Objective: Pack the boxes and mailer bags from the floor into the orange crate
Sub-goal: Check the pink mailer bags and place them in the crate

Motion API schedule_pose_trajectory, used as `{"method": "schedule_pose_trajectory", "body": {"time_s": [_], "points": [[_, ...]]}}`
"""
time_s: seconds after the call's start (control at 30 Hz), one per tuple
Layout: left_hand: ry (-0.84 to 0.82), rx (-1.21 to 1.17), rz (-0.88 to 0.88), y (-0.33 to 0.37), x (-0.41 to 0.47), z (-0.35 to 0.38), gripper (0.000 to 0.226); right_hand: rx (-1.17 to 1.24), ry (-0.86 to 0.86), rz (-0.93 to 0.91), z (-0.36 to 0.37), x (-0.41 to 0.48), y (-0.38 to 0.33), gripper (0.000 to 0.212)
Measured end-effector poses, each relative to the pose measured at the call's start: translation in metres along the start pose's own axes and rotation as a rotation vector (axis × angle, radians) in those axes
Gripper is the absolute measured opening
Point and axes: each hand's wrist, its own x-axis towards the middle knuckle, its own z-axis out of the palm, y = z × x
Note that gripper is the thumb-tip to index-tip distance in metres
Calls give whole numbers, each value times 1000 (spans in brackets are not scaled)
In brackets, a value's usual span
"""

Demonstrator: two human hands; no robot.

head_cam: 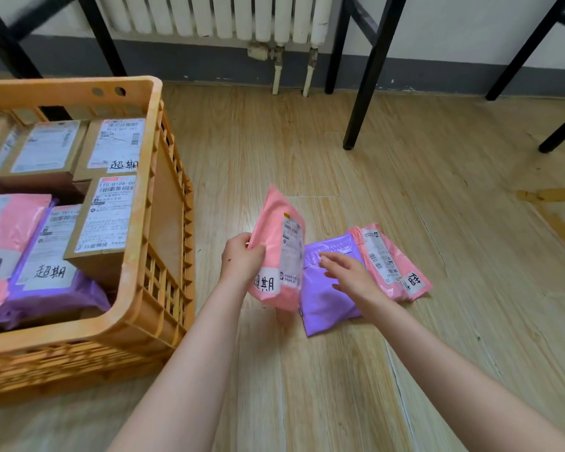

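Head view: your left hand [242, 256] grips a pink mailer [279, 243] upright above the floor [340, 386], just right of the orange crate [150, 288]. Your right hand [346, 272] hovers fingers spread, holding nothing, over a purple mailer [323, 305] lying beside another pink mailer [392, 259]. Boxes [111, 203] and mailers fill the crate.
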Motion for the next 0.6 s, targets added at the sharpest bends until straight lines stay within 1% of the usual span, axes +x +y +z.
{"method": "schedule_pose_trajectory", "body": {"time_s": [0.07, 0.13, 0.17, 0.27, 0.3, 0.37, 0.47, 0.53, 0.6], "points": [[-38, -144, -32, 2, -1, -1, 15, 79, -55, 82, 0, 0, 3, 33], [-76, -268, -70, 1, -3, -1, 13, 188, -134, 164, 3, -2, 5, 26], [-84, -312, -76, 1, -4, 0, 11, 240, -146, 187, 4, -2, 7, 21], [-71, -376, -67, 1, -4, -2, 11, 330, -70, 182, 8, 2, 7, 13], [-61, -367, -56, 2, -4, -4, 14, 307, -23, 143, 9, 3, 6, 10], [-43, -316, -13, 5, -5, -9, 17, 199, 93, 3, 11, 4, 3, 9], [-24, -215, 116, 18, -10, -19, 20, 63, 198, -213, 11, 0, -10, 20], [-30, -165, 222, 39, -15, -26, 19, 40, 243, -314, 7, -3, -24, 25], [-42, -113, 351, 67, -22, -34, 16, 67, 264, -398, 2, -8, -43, 27]]}}
